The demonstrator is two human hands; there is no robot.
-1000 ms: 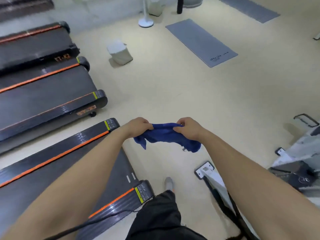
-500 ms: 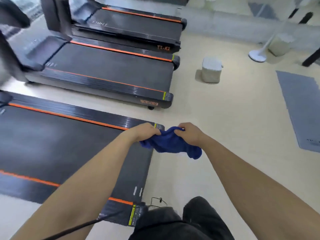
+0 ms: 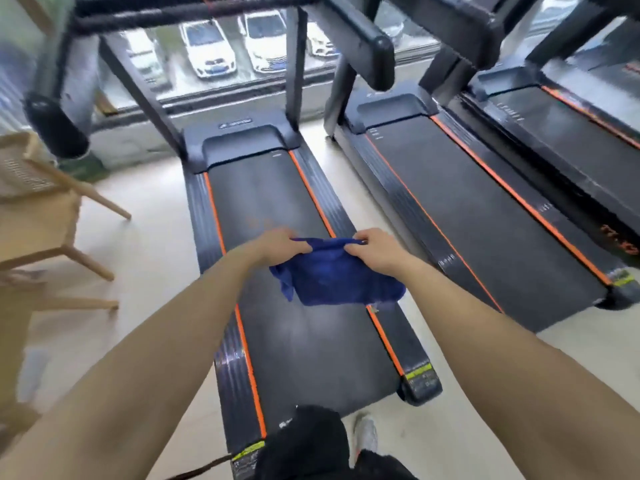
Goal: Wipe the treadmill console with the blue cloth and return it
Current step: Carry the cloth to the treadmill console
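The blue cloth (image 3: 337, 275) hangs between both hands, stretched along its top edge and sagging below. My left hand (image 3: 277, 245) pinches its left upper corner and my right hand (image 3: 375, 249) pinches the right upper corner. Both are held out over the belt of the nearest treadmill (image 3: 277, 202), a black deck with orange side stripes running away from me. Its uprights and handrail (image 3: 194, 12) cross the top of the view; the console itself is cut off above the frame.
Two more treadmills (image 3: 485, 220) lie parallel on the right. A light wooden chair (image 3: 38, 209) stands on the left on the beige floor. A window behind the treadmills shows parked cars. My dark shorts and a shoe (image 3: 365, 434) are at the bottom.
The view has swung left from the open floor to face straight along the treadmill. Both hands still hold the cloth, now spread wider between them.
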